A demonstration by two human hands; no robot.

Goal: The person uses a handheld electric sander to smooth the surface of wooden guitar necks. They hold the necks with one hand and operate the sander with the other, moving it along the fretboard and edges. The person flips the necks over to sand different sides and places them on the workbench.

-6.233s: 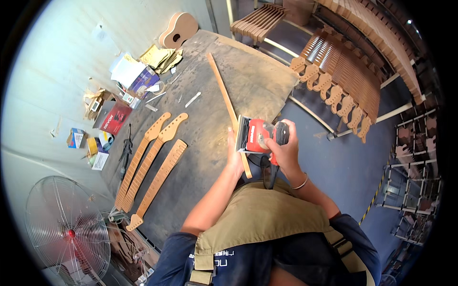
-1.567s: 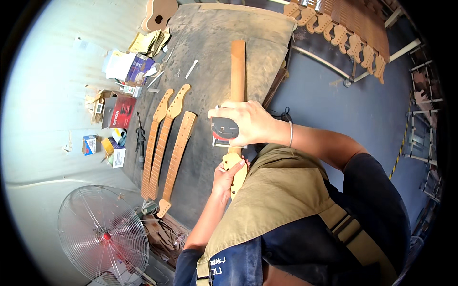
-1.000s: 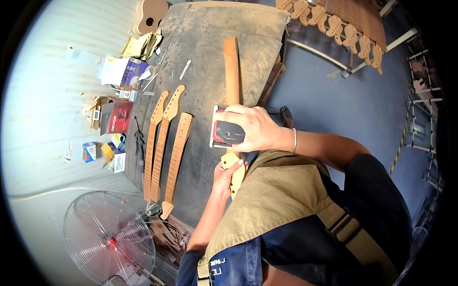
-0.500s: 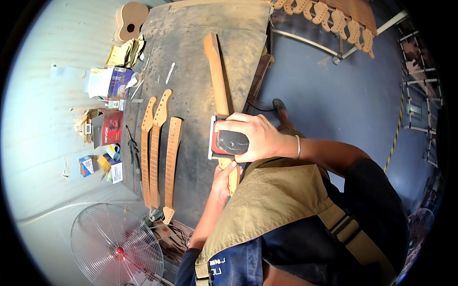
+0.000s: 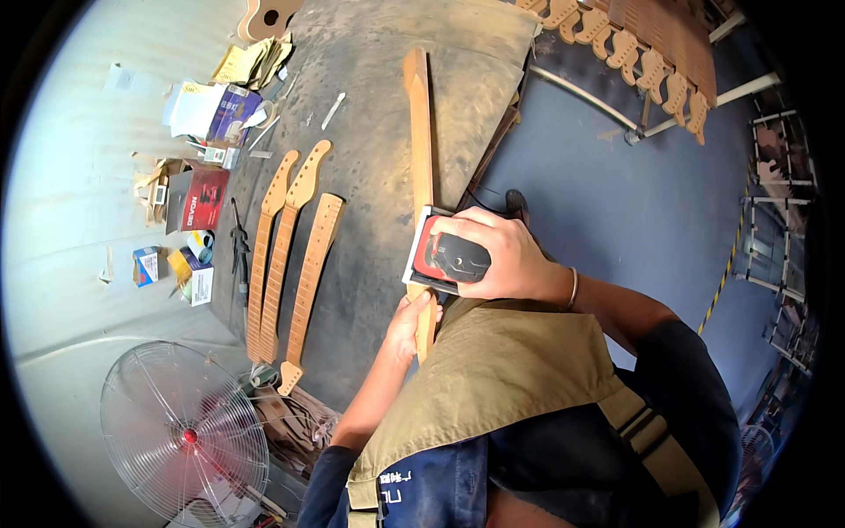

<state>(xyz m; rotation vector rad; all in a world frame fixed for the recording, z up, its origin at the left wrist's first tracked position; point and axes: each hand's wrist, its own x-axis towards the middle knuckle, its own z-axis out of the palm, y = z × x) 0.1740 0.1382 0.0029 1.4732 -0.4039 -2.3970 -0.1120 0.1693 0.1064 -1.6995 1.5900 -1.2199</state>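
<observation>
My right hand (image 5: 506, 251) is closed over a red-and-black power sander (image 5: 449, 255), whose pad lies against a long wooden guitar neck (image 5: 418, 132). Below the sander, my left hand (image 5: 408, 321) grips the near end of that neck, its thumb on the wood and the other fingers mostly hidden. The neck reaches away from me over the stained dark worktable (image 5: 352, 158). To its left lie several necks (image 5: 295, 224), some with headstocks facing away and one with its headstock toward me.
Boxes (image 5: 201, 195), papers and a black tool (image 5: 239, 255) line the left edge, above a wire fan (image 5: 185, 436). A guitar body (image 5: 260, 22) leans at the back. A rack of necks (image 5: 664, 84) stands right, over blue floor, with shelving (image 5: 783, 246) beyond.
Since half a second ago the sander and right hand have moved rightward. Compared with a second ago, the neck is turned more onto its edge. My view has shifted slightly throughout.
</observation>
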